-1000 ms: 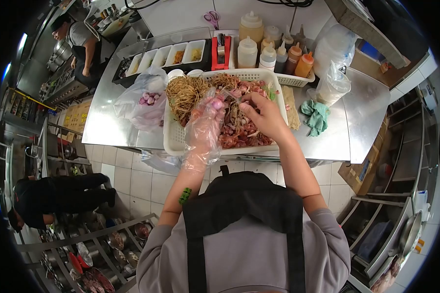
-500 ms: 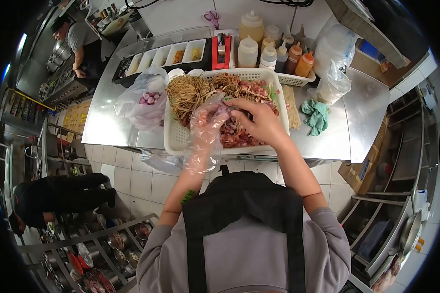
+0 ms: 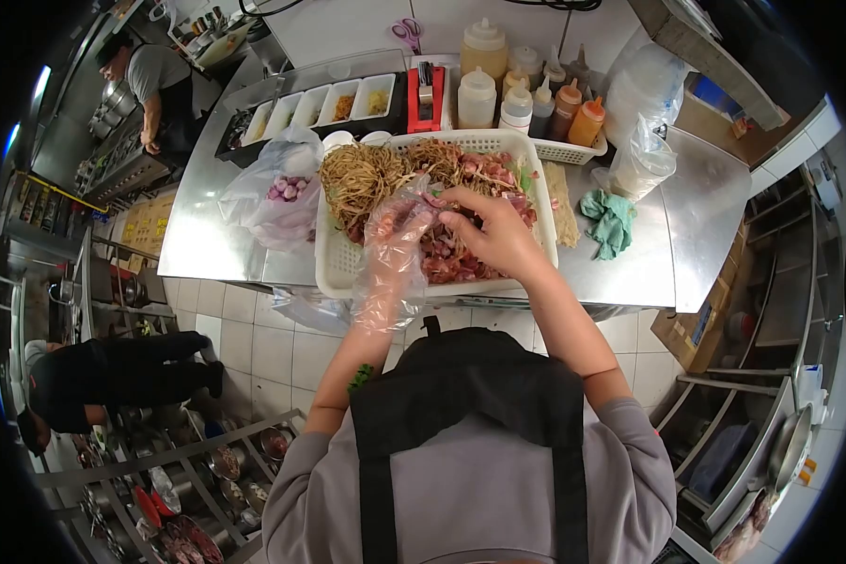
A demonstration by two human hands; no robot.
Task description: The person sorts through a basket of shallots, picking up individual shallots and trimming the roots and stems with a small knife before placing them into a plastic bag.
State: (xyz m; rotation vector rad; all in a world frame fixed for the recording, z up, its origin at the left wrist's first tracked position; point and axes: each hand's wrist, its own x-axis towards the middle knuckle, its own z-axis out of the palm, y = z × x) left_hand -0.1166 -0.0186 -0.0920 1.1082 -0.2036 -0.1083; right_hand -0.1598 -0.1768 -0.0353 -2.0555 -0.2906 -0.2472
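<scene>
A clear plastic glove covers my left hand [image 3: 399, 230], whose fingers are curled around a small purplish bulb that looks like a shallot [image 3: 432, 198], mostly hidden by the fingers. My right hand [image 3: 487, 228] is bare, and its thumb and fingertips pinch at that same bulb. Both hands are above a white perforated tray [image 3: 338, 274]. Inside it, unpeeled shallots [image 3: 453, 263] with reddish skins lie under and beyond my hands. A bundle of dry, straw-coloured stalks [image 3: 362, 183] fills the left of the tray.
Left of the tray, a plastic bag [image 3: 265, 221] holds pale purple shallots [image 3: 289, 190]. Behind stand condiment trays [image 3: 343, 101], a red device [image 3: 425, 99] and several squeeze bottles [image 3: 477, 99]. A green cloth [image 3: 608, 224] lies right. Two other people [image 3: 164, 89] are off to the left.
My fingers have shifted slightly around the bulb, the right fingertips working closer against the left. A green bit seen at the fingertips earlier no longer shows. The tray has not moved.
</scene>
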